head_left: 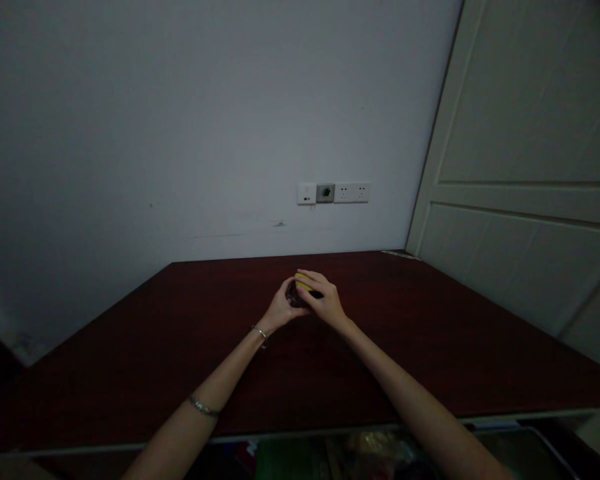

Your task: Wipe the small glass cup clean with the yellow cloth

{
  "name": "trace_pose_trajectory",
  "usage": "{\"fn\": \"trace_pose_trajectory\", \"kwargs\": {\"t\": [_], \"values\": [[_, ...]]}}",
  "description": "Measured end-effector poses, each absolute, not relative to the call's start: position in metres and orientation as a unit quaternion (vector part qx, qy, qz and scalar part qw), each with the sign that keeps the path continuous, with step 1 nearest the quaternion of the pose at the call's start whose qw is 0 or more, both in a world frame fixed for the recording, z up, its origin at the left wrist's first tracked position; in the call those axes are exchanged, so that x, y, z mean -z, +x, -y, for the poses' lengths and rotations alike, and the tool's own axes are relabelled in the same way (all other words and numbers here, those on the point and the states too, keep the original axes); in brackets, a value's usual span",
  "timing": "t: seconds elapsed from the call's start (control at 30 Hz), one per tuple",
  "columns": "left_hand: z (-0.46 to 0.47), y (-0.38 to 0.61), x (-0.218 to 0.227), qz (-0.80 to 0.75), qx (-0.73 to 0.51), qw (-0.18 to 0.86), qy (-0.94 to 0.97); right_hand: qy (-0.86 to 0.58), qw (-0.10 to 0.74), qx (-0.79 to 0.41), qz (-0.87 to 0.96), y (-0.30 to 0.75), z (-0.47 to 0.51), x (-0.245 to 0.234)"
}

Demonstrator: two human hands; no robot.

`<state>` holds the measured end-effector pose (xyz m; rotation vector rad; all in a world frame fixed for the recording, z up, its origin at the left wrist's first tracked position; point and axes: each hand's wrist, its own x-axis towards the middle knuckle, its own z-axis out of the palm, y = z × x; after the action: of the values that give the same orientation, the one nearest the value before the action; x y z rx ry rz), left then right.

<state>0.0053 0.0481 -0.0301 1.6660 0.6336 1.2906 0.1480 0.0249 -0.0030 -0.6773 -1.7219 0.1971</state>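
Between both hands, over the middle of the dark red tabletop [230,373], is a small jar [292,294] with a dark, shiny body. Its yellow lid [303,283] faces up and to the right. My left hand [280,308] is wrapped around the body from the left. From the right, my right hand [327,300] grips the yellow lid, with fingers across the top and the thumb nearer me. A small black patch shows under the right palm; I cannot tell what it is. The fingers hide much of the jar, including its base.
A pale wall with a row of sockets [334,193] stands behind the table. On the right, a white panelled door [525,200] borders the tabletop. Below the front edge, several items lie in shadow, among them something green [290,459].
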Motion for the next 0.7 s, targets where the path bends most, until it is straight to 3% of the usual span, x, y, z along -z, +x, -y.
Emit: {"fn": "trace_pose_trajectory", "kwargs": {"t": [0.2,0.47,0.7], "values": [[-0.048,0.004,0.034,-0.296,-0.493,0.394,0.717,-0.341,0.638,-0.198,0.661,0.146,-0.034,0.007],[-0.043,0.006,0.026,-0.284,-0.502,0.385,0.72,-0.275,0.582,-0.098,0.759,0.153,-0.02,0.002],[-0.036,0.005,0.022,-0.274,-0.484,0.431,0.71,-0.334,0.647,-0.252,0.638,0.149,-0.031,0.003]]}}
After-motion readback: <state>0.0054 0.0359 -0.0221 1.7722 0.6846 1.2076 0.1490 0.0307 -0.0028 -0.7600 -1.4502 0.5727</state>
